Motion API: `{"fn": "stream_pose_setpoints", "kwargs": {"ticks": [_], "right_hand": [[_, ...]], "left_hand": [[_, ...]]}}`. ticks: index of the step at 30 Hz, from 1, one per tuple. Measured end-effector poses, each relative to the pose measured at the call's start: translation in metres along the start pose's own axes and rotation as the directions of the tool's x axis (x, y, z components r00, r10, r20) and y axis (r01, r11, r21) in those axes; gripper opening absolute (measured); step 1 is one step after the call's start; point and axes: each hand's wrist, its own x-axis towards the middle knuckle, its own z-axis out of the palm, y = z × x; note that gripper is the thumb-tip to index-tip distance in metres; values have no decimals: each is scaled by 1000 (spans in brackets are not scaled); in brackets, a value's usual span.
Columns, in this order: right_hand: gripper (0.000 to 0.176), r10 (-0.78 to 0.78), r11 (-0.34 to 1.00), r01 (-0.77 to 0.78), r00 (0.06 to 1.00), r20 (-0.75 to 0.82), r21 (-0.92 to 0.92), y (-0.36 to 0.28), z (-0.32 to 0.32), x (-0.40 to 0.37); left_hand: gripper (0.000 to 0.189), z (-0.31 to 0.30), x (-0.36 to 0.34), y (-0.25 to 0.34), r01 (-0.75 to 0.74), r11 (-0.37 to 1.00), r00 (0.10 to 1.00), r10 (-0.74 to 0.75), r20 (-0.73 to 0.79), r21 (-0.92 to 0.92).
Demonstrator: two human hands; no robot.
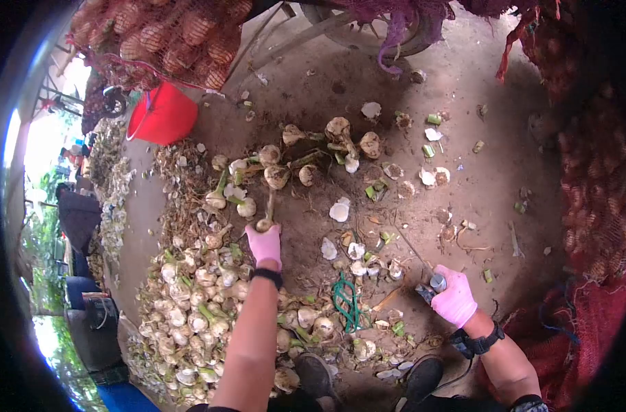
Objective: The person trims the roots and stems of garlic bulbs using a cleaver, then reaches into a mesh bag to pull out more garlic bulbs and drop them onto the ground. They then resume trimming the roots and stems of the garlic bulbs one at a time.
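My left hand, in a pink glove, is closed on a garlic bulb whose stalk points away from me. Beyond it lie several garlic bulbs with stalks on the dirt floor. A large heap of garlic spreads to the left of my left forearm. My right hand, also gloved in pink, grips a tool with a thin metal blade pointing up and left. Green string lies on the ground between my hands.
A red bucket stands at the upper left, beside a net sack of garlic. More filled net sacks line the right side. A wheel is at the top. Peelings and cut stalks litter the floor. My shoes show below.
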Motion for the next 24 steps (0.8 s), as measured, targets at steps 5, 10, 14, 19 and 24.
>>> {"fn": "stream_pose_setpoints", "kwargs": {"ticks": [5,10,14,19,24], "right_hand": [[8,-165,984,167,986,-33,68,-1,14,3],[13,-291,946,299,954,-78,124,-26,2,0],[15,-386,896,419,899,-207,146,-24,-1,-7],[14,21,994,-9,994,-109,112,33,11,5],[15,-113,988,114,993,-19,100,13,2,-20]], "left_hand": [[64,-18,-92,19,214,877,950,-84,301,-430],[62,-11,-179,65,-44,892,789,307,532,-449],[58,-12,-226,80,82,877,747,261,612,-474],[56,-25,-226,107,128,856,715,271,645,-502],[58,-21,-220,109,-28,904,749,301,591,-426]]}}
